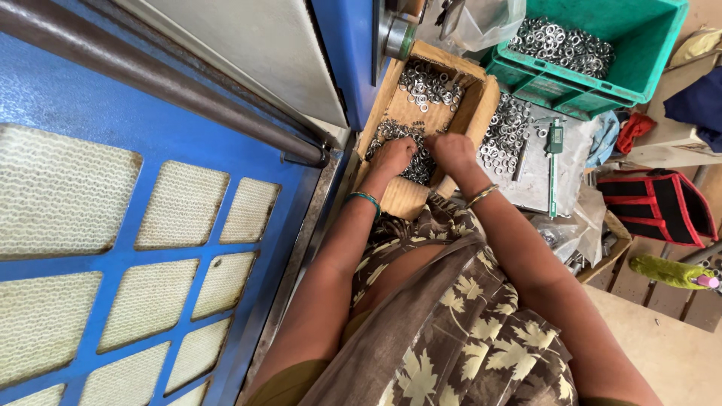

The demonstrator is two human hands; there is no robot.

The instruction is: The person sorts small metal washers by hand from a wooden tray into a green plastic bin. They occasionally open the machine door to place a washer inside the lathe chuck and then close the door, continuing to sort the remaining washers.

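i am sorting through washers [410,154] in the cardboard box [481,101], left hand [392,154] and right hand [450,149] both lying curled on the pile; whether either is gripping any, i cannot tell. next, i think, calls for pinching carefully.

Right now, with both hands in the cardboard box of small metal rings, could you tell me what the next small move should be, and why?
Probably close the left hand on a few rings: both it and the right hand rest knuckles-up on the near heap of metal rings in the cardboard box, and whether either holds any is hidden. A second heap lies further back.
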